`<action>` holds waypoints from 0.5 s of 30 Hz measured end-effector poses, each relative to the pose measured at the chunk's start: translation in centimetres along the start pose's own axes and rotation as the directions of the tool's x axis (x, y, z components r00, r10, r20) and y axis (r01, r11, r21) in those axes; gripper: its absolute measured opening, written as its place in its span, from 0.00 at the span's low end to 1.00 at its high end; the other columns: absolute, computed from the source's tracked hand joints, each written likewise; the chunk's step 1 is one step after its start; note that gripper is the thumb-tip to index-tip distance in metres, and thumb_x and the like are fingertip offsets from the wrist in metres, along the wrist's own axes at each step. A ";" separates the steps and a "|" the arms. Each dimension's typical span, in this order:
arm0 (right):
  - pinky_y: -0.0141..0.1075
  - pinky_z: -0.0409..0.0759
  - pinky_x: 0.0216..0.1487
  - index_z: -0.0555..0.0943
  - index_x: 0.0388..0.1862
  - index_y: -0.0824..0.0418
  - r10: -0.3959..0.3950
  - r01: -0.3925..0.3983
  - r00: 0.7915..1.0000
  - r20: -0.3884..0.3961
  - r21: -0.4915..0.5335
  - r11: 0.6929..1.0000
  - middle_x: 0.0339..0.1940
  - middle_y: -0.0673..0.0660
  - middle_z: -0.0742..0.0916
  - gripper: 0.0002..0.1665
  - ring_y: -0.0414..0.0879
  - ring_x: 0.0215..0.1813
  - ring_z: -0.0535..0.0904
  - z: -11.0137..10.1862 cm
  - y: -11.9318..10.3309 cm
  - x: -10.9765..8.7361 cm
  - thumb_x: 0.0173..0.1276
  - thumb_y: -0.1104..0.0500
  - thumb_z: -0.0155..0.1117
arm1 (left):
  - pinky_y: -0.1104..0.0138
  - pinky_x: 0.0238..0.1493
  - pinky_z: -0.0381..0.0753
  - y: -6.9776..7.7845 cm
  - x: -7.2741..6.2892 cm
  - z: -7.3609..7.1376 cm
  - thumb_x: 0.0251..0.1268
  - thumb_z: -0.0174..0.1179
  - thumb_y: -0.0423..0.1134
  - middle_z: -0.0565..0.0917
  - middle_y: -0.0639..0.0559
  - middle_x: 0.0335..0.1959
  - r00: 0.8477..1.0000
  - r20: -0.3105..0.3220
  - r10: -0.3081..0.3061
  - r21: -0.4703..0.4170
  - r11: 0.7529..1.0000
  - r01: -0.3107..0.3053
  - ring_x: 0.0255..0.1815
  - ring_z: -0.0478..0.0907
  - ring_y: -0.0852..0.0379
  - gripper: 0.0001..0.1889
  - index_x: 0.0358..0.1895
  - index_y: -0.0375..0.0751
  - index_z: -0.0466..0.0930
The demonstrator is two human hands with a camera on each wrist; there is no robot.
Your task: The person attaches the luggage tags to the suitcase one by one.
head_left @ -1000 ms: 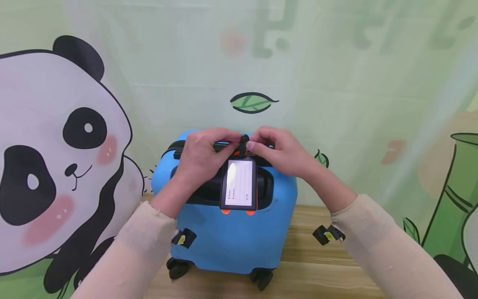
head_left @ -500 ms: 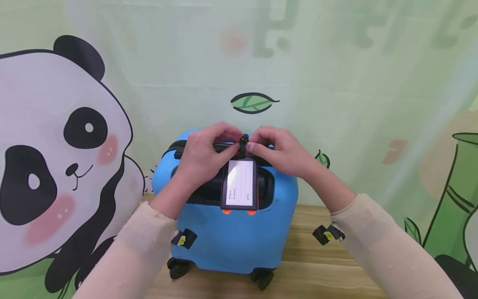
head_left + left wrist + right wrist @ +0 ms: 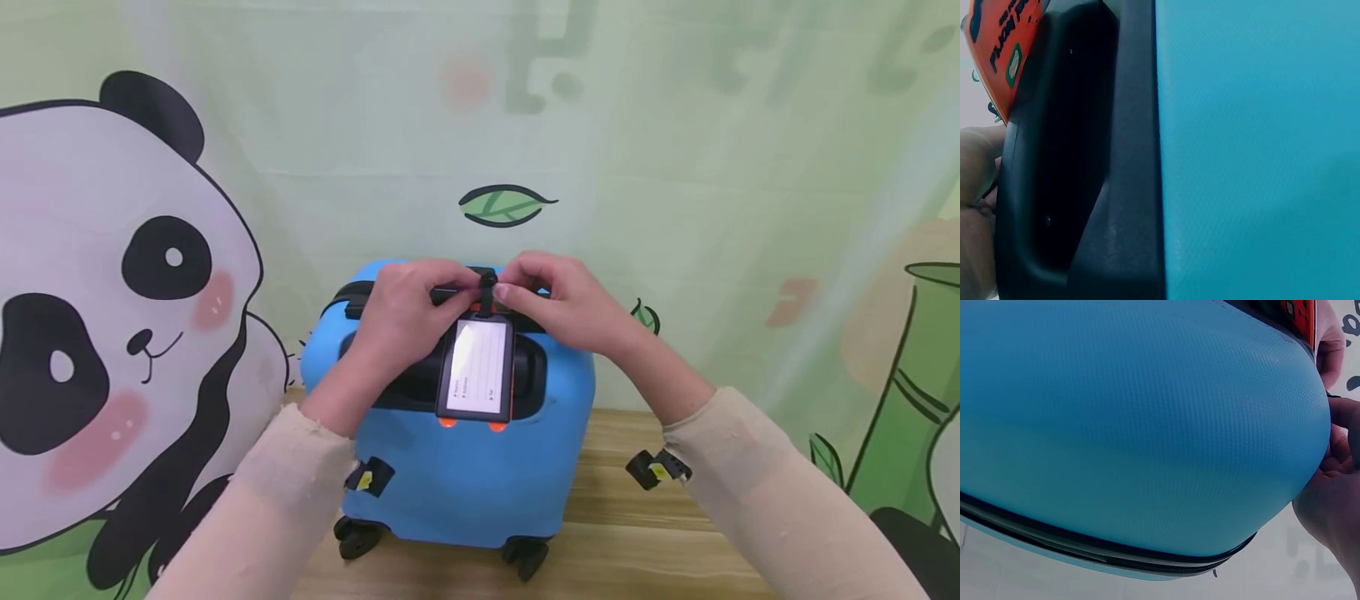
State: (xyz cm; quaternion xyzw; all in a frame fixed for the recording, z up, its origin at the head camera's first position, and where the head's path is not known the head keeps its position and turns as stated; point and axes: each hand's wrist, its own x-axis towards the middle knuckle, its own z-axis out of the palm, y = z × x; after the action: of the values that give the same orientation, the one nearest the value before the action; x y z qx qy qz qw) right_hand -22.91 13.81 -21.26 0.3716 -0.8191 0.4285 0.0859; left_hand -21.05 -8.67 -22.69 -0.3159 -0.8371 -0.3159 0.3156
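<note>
A blue suitcase (image 3: 465, 483) stands upright on black wheels, its black handle recess (image 3: 408, 379) facing up toward me. Over that recess lies a luggage tag (image 3: 477, 367) with a white write-on card in a dark frame. Its orange underside (image 3: 1007, 47) shows in the left wrist view. A short black strap (image 3: 487, 293) rises from the tag's top end. My left hand (image 3: 401, 308) pinches the strap from the left between thumb and fingers. From the right, my right hand (image 3: 562, 300) pinches it too, thumb and fingertips close to the left ones.
The suitcase stands on a wood-grain surface (image 3: 630, 517). Close behind it hangs a pale green backdrop (image 3: 360, 150) printed with a panda (image 3: 135, 292), leaves and bamboo. A small black device (image 3: 660, 469) is attached at the right sleeve, another (image 3: 371, 477) at the left.
The left fingers have lowered slightly at the strap, after rising a little half a second ago. The tag has shifted slightly left and tilted. The right hand keeps its pinch.
</note>
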 end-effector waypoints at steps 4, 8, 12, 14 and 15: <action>0.45 0.79 0.50 0.85 0.41 0.64 -0.001 0.001 1.000 0.002 -0.003 1.000 0.34 0.57 0.85 0.07 0.51 0.42 0.79 0.1 0.0 0.0 0.79 0.62 0.64 | 0.55 0.51 0.90 0.0 -0.1 0.1 0.67 0.75 0.31 0.93 0.43 0.44 0.999 -0.030 0.017 -0.009 1.000 -0.018 0.45 0.91 0.47 0.08 0.47 0.35 0.93; 0.48 0.79 0.51 0.85 0.41 0.64 -0.005 0.005 1.000 0.000 0.002 1.000 0.35 0.57 0.85 0.07 0.51 0.42 0.79 0.2 0.0 0.0 0.79 0.62 0.64 | 0.54 0.51 0.90 -0.1 -0.1 0.1 0.67 0.74 0.30 0.93 0.43 0.44 1.000 -0.029 0.001 -0.028 1.000 -0.002 0.45 0.91 0.46 0.08 0.47 0.34 0.93; 0.47 0.79 0.50 0.85 0.41 0.64 -0.009 0.009 1.000 -0.003 0.011 1.000 0.35 0.57 0.85 0.06 0.51 0.42 0.79 0.2 0.1 0.0 0.79 0.62 0.64 | 0.55 0.53 0.89 0.0 -0.2 -0.2 0.68 0.74 0.32 0.93 0.44 0.45 0.999 -0.007 -0.036 -0.032 0.999 0.036 0.47 0.91 0.48 0.09 0.49 0.35 0.92; 0.47 0.78 0.50 0.85 0.41 0.64 -0.010 0.010 1.000 -0.003 0.012 1.000 0.35 0.57 0.85 0.07 0.51 0.42 0.79 0.3 0.1 0.0 0.79 0.62 0.64 | 0.56 0.54 0.88 0.1 -0.3 -0.5 0.68 0.74 0.33 0.93 0.45 0.46 0.998 -0.001 -0.056 -0.035 0.998 0.055 0.47 0.91 0.49 0.10 0.50 0.37 0.92; 0.47 0.78 0.50 0.85 0.41 0.64 -0.009 0.009 1.000 -0.003 0.011 1.000 0.35 0.57 0.85 0.07 0.51 0.42 0.79 0.3 0.2 0.0 0.79 0.62 0.64 | 0.56 0.54 0.88 0.1 -0.4 -0.6 0.69 0.74 0.34 0.93 0.46 0.46 0.998 -0.002 -0.061 -0.040 0.997 0.060 0.47 0.90 0.49 0.10 0.50 0.37 0.92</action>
State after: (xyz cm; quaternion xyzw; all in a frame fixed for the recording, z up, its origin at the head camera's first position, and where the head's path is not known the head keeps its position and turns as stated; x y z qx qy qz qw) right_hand -22.98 13.64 -21.55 0.3753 -0.8147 0.4333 0.0872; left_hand -20.54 -9.19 -22.62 -0.2962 -0.8393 -0.3426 0.3009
